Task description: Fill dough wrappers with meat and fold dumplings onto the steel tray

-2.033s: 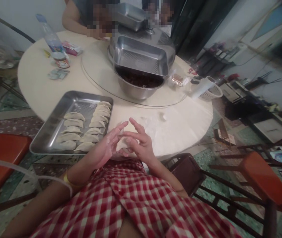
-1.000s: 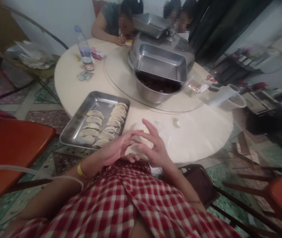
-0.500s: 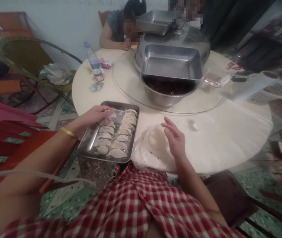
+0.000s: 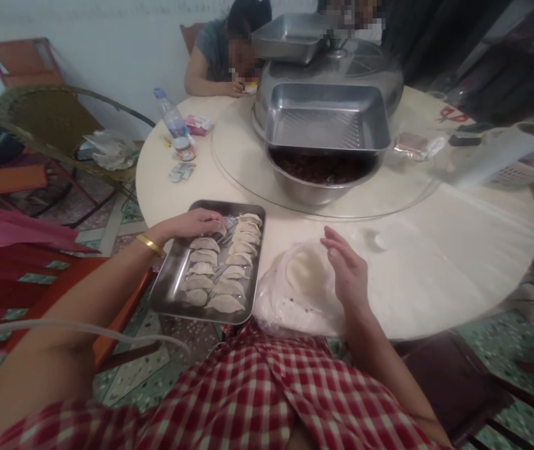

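My left hand (image 4: 200, 223) reaches over the far left part of a metal tray (image 4: 167, 289). Its fingers are closed on a pale dumpling (image 4: 221, 229), which they partly hide. Two rows of folded dumplings (image 4: 226, 304) lie on clear film in the tray. To the right, my right hand (image 4: 349, 265) is raised with its fingers stretched out and nothing in them. Beside it, round dough wrappers (image 4: 305, 270) lie on a crumpled clear plastic bag (image 4: 276, 300) at the table's near edge.
On the glass turntable (image 4: 234, 178) stands a metal bowl (image 4: 316, 195) of dark filling, with an empty tray (image 4: 326, 119) resting on it. A domed lid (image 4: 389, 81) is behind. A bottle (image 4: 172, 115) and jar (image 4: 184, 149) stand left. Another person (image 4: 208, 62) sits across.
My left hand has moved slightly right and lower over the tray with the dumpling. My right hand stays beside the wrappers, fingers still stretched. The view has shifted a little.
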The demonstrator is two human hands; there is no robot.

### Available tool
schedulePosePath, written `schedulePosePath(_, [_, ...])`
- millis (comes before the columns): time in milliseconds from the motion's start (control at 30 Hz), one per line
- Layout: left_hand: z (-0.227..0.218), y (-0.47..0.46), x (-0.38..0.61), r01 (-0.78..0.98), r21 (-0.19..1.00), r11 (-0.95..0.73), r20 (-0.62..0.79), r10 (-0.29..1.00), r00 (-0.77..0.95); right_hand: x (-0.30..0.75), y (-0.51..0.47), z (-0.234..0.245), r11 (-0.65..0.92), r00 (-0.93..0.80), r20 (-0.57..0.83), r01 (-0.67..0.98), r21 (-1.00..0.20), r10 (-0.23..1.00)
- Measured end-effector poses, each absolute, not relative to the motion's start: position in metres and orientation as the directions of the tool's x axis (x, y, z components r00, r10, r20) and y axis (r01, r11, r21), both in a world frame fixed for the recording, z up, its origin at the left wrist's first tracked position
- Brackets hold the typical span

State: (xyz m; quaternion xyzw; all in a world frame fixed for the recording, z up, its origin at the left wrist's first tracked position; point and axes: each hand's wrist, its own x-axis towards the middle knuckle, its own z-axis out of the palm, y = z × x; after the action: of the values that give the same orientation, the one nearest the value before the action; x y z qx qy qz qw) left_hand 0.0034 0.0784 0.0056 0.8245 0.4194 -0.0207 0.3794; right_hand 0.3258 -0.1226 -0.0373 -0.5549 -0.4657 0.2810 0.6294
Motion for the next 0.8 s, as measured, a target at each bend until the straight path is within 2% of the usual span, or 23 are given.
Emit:
schedulePosePath(200, [0.001, 0.072, -0.001, 0.691, 0.583, -0.427, -0.325, 0.656, 0.681, 0.325, -0.123, -0.035, 0.202, 0.414, 0.255, 0.167, -0.965, 0.874])
schedulePosePath(567, [0.005, 0.069, -0.004, 0.748, 0.391, -0.537, -0.284, 0.702, 0.653, 0.325, -0.123, -0.037, 0.200, 0.417, 0.255, 0.171, -0.965, 0.872])
schedulePosePath(800, [0.003, 0.066, 0.007, 0.668, 0.385, -0.637, -0.223, 0.639, 0.737, 0.324, -0.125, -0.036, 0.194, 0.403, 0.258, 0.192, -0.962, 0.878])
